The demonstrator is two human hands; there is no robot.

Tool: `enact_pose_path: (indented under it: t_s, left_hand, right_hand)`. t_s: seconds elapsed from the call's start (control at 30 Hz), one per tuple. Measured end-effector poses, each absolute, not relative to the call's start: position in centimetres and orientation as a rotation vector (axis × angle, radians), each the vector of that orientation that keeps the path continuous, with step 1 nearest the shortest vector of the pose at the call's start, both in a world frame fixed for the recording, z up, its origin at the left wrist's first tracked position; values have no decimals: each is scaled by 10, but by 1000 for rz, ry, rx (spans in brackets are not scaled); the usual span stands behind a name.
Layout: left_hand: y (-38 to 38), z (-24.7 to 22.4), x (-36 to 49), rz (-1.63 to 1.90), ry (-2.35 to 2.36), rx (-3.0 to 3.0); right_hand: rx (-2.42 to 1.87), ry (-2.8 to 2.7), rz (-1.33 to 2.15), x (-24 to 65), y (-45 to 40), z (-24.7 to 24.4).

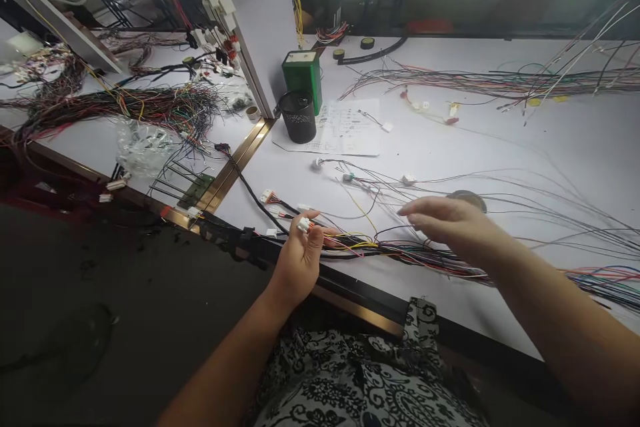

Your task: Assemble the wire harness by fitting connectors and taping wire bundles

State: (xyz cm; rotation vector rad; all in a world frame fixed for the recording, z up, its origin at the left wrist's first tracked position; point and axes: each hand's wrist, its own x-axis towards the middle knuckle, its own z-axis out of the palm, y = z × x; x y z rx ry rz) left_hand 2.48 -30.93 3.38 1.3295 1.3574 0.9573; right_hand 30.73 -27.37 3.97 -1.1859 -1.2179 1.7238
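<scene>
My left hand (296, 265) is closed on a white wire connector (303, 224), its thumb against the orange wires that come out of the back. From there a wire harness (367, 245) of black, yellow and coloured strands runs right along the table's front edge. My right hand (455, 221) hovers over the harness, fingers stretched and apart from the thumb, with nothing visible between them. Just beyond the left hand lies another white connector (269, 196) with orange wires. Farther back are a white round plug (317, 163), a green-tipped connector (349, 177) and a small white connector (409, 179).
A black mesh pen cup (297, 123) and a green box (309, 73) stand by the divider, beside a printed diagram sheet (357, 127). Long loose wires (450, 79) stretch across the back. On the left table lie a tangled wire heap (165, 107) and a plastic bag (145, 147).
</scene>
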Motion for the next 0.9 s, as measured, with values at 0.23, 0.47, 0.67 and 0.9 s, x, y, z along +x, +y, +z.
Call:
enact_pose_path:
  t_s: [0.23, 0.47, 0.67, 0.9]
  left_hand:
    - [-305, 31, 28, 956, 1331, 1234]
    - [-299, 31, 28, 959, 1366, 1170]
    - [-301, 31, 25, 948, 1328, 1210]
    - [-298, 28, 9, 964, 1574, 1513]
  right_hand:
    - [-664, -1097, 1498, 294, -280, 42]
    - [-996, -2201, 821, 257, -297, 43]
    - [-1318, -2568, 463, 231, -294, 39]
    - [-1211, -1885, 1305, 257, -286, 39]
